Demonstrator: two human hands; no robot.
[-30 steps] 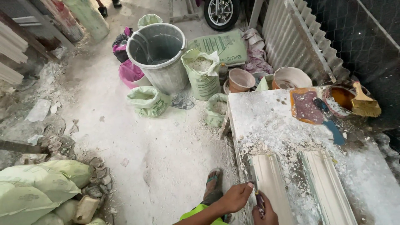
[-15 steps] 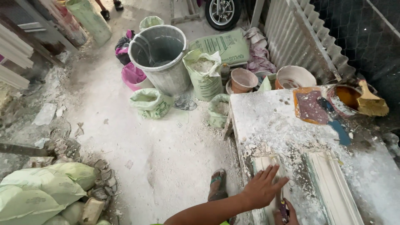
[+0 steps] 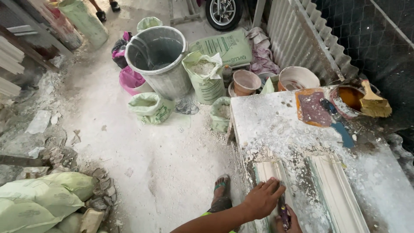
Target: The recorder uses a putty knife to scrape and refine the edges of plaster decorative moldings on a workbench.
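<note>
My left hand (image 3: 262,199) lies palm-down on the near end of a long white plaster moulding (image 3: 268,172) and presses on it. That moulding rests on a dusty white table (image 3: 271,125). Just to the right and partly cut off by the frame's bottom edge, my right hand (image 3: 290,221) grips a small dark tool with a purplish handle (image 3: 282,210). The tool's tip is against the same moulding, beside my left fingers. A second moulding (image 3: 336,192) lies parallel to the right.
An orange pad (image 3: 311,108), blue-handled scraper (image 3: 340,129), and orange bowl (image 3: 347,97) with a brush (image 3: 374,103) sit at the table's far end. On the floor stand a grey bucket (image 3: 157,60), green sacks (image 3: 206,77), a pink basin (image 3: 131,81) and rubble (image 3: 51,151). My sandalled foot (image 3: 221,194) is by the table edge.
My left hand reached from the table's near edge onto the moulding, first with fingers spread, and now rests on it with fingers together. The right hand with the tool came up beside it.
</note>
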